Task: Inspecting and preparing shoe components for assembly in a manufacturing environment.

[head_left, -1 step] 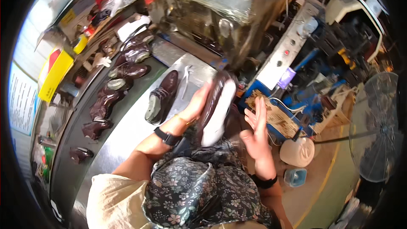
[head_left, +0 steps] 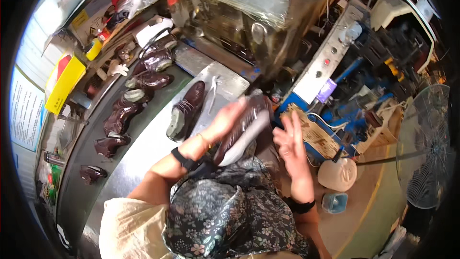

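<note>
My left hand (head_left: 229,119) grips a dark brown shoe (head_left: 244,136) along its left side, the fingers smeared by motion. The shoe is tilted in front of my apron, its pale sole side turned to the right. To the right of it, my right hand (head_left: 291,149) is raised with fingers apart, touching nothing that I can see. On the bare metal table (head_left: 136,148) to the left, another dark brown laced shoe (head_left: 190,103) lies, its toe pointing away. A light strip, perhaps a lace, lies beside that shoe.
Several dark brown shoes (head_left: 122,115) line a dark belt (head_left: 91,194) at the left. A plastic-draped machine (head_left: 230,0) stands ahead. At the right are a blue-framed machine (head_left: 311,134), a white jug (head_left: 337,174), a blue tub (head_left: 334,203) and a caged fan (head_left: 426,146).
The held shoe has tilted, its lower end swinging left and its pale sole blurring. My right hand's fingers have shifted slightly and it stays apart from the shoe.
</note>
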